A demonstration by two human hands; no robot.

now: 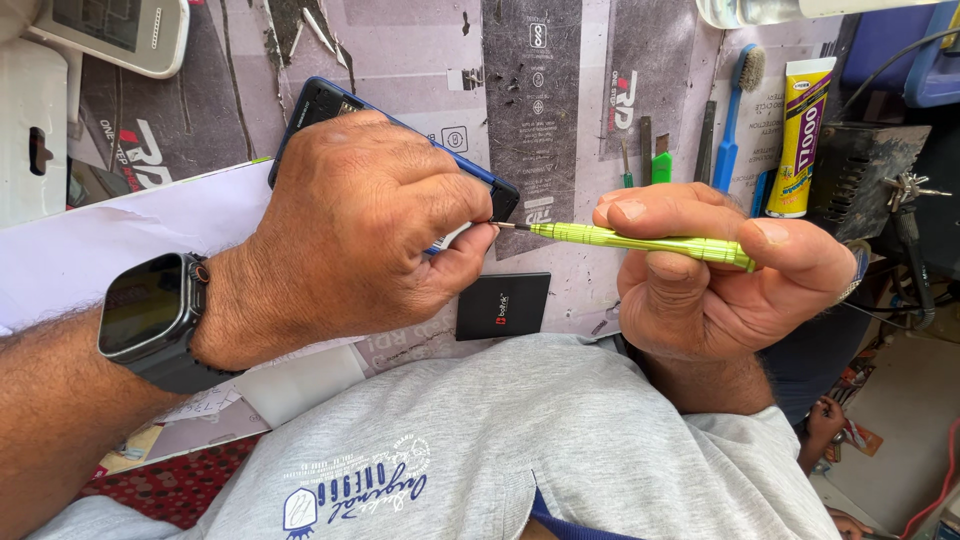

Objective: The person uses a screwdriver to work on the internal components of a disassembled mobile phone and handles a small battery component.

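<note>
My left hand (360, 230) grips a blue-edged phone (330, 100) and holds it against the bench, covering most of it. A dark smartwatch (150, 305) sits on that wrist. My right hand (720, 280) holds a lime-green screwdriver (640, 240) lengthwise. Its thin metal tip points left and meets the fingertips of my left hand at the phone's lower corner (500, 200). A small flat black rectangular part (503, 305) lies on the mat just below the tip.
A worn work mat (560, 90) covers the bench. At the back right lie a blue toothbrush (735, 110), a yellow glue tube (800, 135), tweezers and small green tools (660, 165). A white device (120, 30) sits at the top left, white paper (90, 240) at the left.
</note>
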